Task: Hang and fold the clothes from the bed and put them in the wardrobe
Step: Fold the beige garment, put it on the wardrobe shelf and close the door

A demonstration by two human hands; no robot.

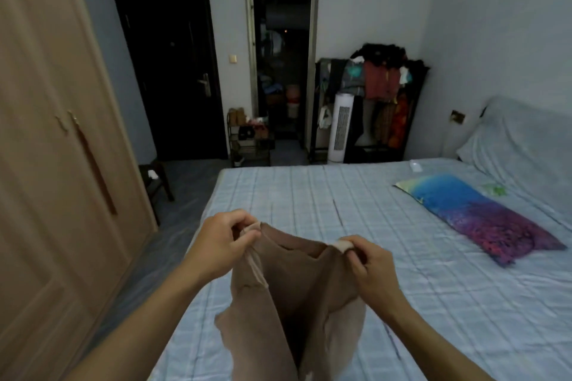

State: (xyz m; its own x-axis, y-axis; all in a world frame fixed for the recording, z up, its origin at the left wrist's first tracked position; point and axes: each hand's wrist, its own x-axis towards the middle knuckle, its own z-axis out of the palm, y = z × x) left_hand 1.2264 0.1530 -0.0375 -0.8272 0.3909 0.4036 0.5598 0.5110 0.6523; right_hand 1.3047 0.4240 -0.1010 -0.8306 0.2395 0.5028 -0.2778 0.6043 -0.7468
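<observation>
A beige-brown garment (288,297) hangs over the bed (309,195), its lower part cut off by the frame. The left hand (221,241) and right hand (368,266) each pinch a top corner. Farther left stands the closed wardrobe (46,133); the distant clothes rack (380,93) is dim and hard to make out.
</observation>
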